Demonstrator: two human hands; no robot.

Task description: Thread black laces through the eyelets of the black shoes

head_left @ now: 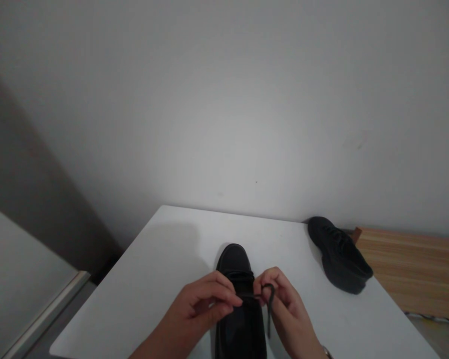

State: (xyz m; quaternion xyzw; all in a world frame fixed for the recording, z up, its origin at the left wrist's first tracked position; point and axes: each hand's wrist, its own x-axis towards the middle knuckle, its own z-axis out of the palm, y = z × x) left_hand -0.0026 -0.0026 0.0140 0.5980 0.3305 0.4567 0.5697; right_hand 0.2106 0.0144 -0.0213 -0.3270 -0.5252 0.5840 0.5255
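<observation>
a: black shoe point(236, 279) on the white table point(164, 259), toe pointing away, near the front edge, between both hands.

b: left hand point(200, 306) at the shoe's left side, thumb and fingers pinched shut on the black lace point(266, 299) over the tongue?

a: yes, pinched tight on the lace's left part. right hand point(286, 304) just beside, fingers curled closed around a loop of the same lace, loose end hanging down by the palm.

b: anything else around?

a: second black shoe point(338, 254) well apart at the table's right back corner, touching the wall side, next to a wooden surface point(415, 269).
</observation>
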